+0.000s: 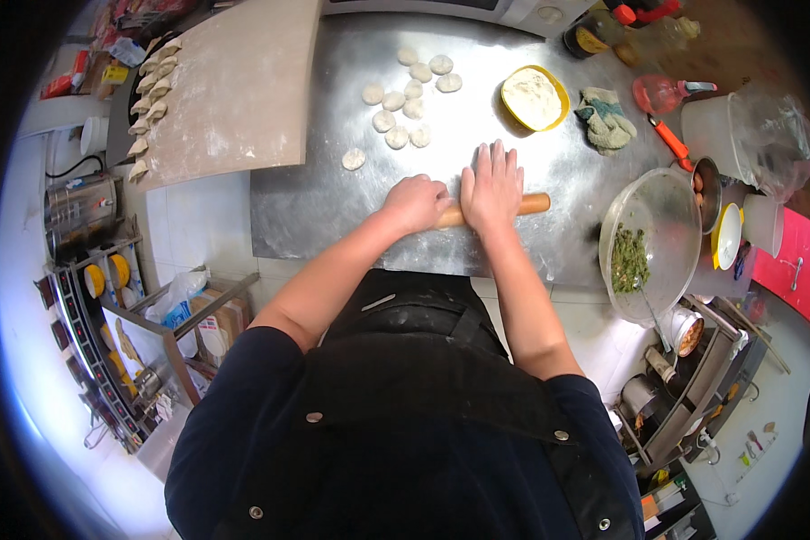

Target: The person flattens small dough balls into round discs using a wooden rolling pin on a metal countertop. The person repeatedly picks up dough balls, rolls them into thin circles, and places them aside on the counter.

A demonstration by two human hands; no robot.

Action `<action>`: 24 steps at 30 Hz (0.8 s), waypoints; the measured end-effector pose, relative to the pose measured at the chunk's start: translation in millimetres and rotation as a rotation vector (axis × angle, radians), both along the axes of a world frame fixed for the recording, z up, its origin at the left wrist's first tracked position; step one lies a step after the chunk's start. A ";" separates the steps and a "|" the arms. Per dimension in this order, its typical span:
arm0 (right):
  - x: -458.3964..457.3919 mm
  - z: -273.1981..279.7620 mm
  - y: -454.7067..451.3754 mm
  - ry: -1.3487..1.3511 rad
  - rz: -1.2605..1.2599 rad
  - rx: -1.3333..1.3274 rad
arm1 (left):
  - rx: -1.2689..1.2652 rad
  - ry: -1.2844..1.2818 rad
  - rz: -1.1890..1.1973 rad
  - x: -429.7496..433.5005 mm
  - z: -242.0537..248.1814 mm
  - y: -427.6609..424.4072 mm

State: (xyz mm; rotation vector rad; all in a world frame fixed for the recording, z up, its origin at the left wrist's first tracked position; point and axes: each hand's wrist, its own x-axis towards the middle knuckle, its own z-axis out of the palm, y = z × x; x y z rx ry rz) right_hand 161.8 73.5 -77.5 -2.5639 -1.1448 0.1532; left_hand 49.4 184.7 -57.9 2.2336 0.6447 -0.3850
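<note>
A wooden rolling pin (534, 204) lies on the floured steel worktop (297, 223) close to its front edge. My right hand (493, 187) rests flat across the pin, palm down, fingers extended forward. Curled beside the pin's left end is my left hand (416, 202); whether it pinches dough is hidden under the fingers. Beyond my left hand lie several small floured dough discs (393, 101), one of them (354, 159) apart from the rest. A yellow-rimmed bowl of flour (533, 98) stands past my right hand.
At the left, a floured board (236, 88) carries rows of filled dumplings (155, 91). To the right stand a large clear bowl (675, 256) with chopped green filling (629, 260), a crumpled cloth (606, 121), an orange-handled peeler or tool (671, 140), a metal bowl (713, 196) and bottles.
</note>
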 end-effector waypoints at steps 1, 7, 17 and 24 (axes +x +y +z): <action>-10.0 0.7 -17.4 0.003 0.030 -0.065 | 0.027 -0.046 0.023 -5.8 -5.8 -0.3; -34.6 -4.6 -61.2 -0.042 0.044 -0.115 | -0.008 0.052 -0.057 -27.1 -12.5 -1.7; -44.8 0.6 -75.6 -0.074 0.080 -0.157 | 0.101 -0.121 0.113 -32.5 -29.9 7.6; -0.2 -6.1 9.2 -0.041 0.001 0.015 | 0.046 -0.077 0.132 -20.9 -14.5 5.0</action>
